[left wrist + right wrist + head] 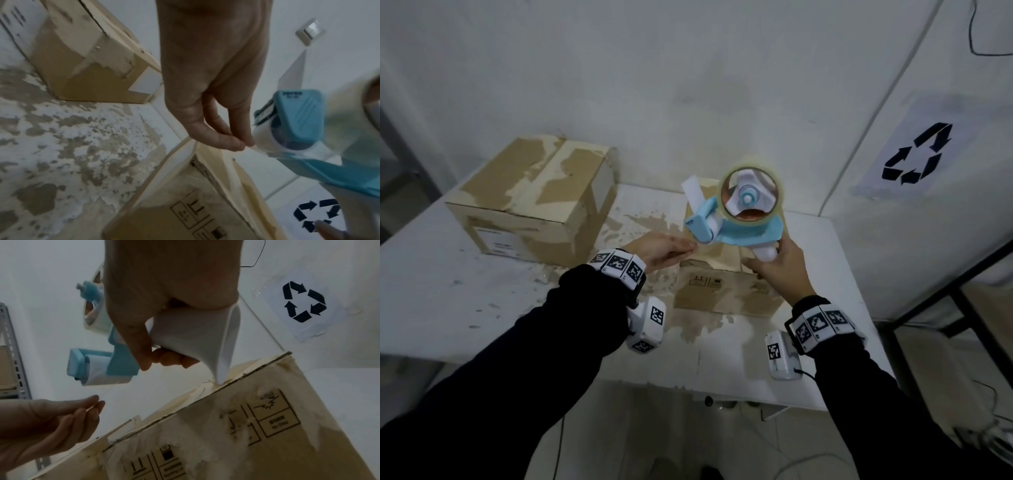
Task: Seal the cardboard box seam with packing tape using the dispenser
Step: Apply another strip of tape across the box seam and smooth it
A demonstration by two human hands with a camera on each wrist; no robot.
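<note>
My right hand (779,265) grips the white handle (197,337) of a blue tape dispenser (736,219) with a clear tape roll (751,192), held in the air above a small worn cardboard box (726,291). The left hand (664,251) pinches the clear tape end (254,147) between thumb and fingertips (234,144), just below the dispenser's roller (102,374). The box's top seam (226,164) lies under both hands, edged with old torn tape. In the right wrist view the left hand (61,417) sits left of the box's printed side (226,434).
A larger cardboard box (534,202) with torn tape stands at the back left of the white, residue-stained table (441,294). White walls close off the back and right, with a recycling sign (914,154). A metal shelf frame (12,353) stands to the left.
</note>
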